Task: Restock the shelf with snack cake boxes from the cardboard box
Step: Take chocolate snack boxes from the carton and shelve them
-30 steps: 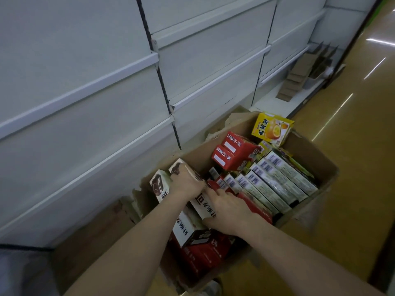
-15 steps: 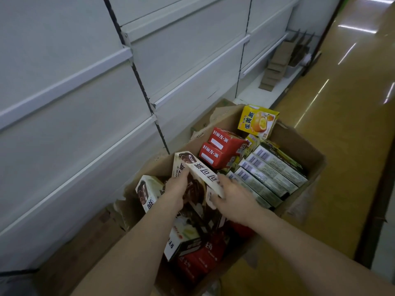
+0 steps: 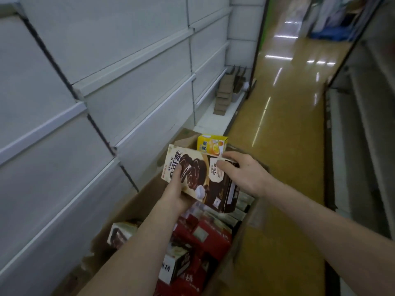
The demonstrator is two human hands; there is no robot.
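A cream and brown chocolate snack cake box (image 3: 198,174) is held above the open cardboard box (image 3: 128,210). My left hand (image 3: 176,193) grips its lower left edge, thumb on the front face. My right hand (image 3: 243,171) holds its upper right corner with curled fingers. Below, the cardboard box holds red snack boxes (image 3: 203,233), another chocolate box (image 3: 119,233) and a yellow box (image 3: 211,144) at the far end. White shelves (image 3: 132,58) rise to the left with nothing on them.
Folded brown cardboard pieces (image 3: 226,90) stand on the lowest shelf further down the aisle. The shiny yellow floor (image 3: 284,146) runs along the right of the box. Another shelf unit (image 3: 363,124) lines the right side.
Both hands have lifted the chocolate snack cake box up out of the cardboard box and turned its front face towards me. The view has swung up along the aisle.
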